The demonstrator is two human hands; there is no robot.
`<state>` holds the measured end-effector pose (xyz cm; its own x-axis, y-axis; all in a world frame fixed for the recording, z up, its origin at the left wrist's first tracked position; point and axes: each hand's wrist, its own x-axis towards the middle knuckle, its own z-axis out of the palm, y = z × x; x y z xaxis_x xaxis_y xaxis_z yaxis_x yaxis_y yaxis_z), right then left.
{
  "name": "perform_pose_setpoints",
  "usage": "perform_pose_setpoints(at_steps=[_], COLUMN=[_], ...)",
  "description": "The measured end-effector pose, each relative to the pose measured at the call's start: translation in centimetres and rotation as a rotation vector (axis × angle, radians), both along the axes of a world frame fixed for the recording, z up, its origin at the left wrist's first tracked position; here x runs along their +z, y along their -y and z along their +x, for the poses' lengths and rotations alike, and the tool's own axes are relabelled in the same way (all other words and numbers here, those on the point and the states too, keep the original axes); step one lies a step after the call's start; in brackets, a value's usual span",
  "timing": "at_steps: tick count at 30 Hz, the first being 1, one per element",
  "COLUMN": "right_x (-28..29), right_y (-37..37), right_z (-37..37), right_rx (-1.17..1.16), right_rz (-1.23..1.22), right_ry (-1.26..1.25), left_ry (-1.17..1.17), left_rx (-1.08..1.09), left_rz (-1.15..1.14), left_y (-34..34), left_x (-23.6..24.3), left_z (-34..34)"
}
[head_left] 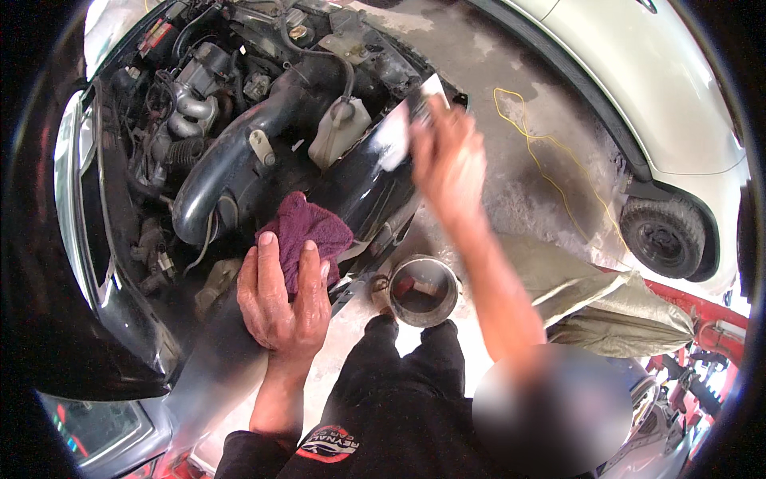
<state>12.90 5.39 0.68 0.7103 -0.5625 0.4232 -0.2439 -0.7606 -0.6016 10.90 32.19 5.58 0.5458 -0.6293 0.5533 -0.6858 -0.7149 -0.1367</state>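
Note:
My left hand (283,307) is curled on a folded purple cloth (311,227) at the near inner edge of the open engine bay. My right hand (447,164) is farther forward on the black fender (363,188), beside a pale white patch (392,142). Its fingers are bent and blurred around something I cannot make out. A white plastic reservoir (331,136) and a broad black tube (199,207) lie inside the bay, left of my right hand.
A metal bucket (435,287) stands by my feet. Another white car (670,128) is at the right, with a yellow cord (542,139) on the floor beside it. A draped khaki cover (614,327) and red metal equipment (718,335) are at the lower right.

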Motion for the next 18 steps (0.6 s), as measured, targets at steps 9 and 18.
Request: perform_pose_setpoints(at_steps=[9, 18], right_x=[-1.3, -3.6], right_y=[3.6, 1.2], right_z=[2.0, -0.3], right_rx=[0.0, -0.024], right_rz=[-0.003, 0.028], right_ry=[0.064, 0.225], left_ry=[-0.006, 0.047], left_rx=[0.013, -0.005], left_rz=[0.004, 0.022], left_y=[0.0, 0.2], left_x=[0.1, 0.1], left_z=[-0.1, 0.2])
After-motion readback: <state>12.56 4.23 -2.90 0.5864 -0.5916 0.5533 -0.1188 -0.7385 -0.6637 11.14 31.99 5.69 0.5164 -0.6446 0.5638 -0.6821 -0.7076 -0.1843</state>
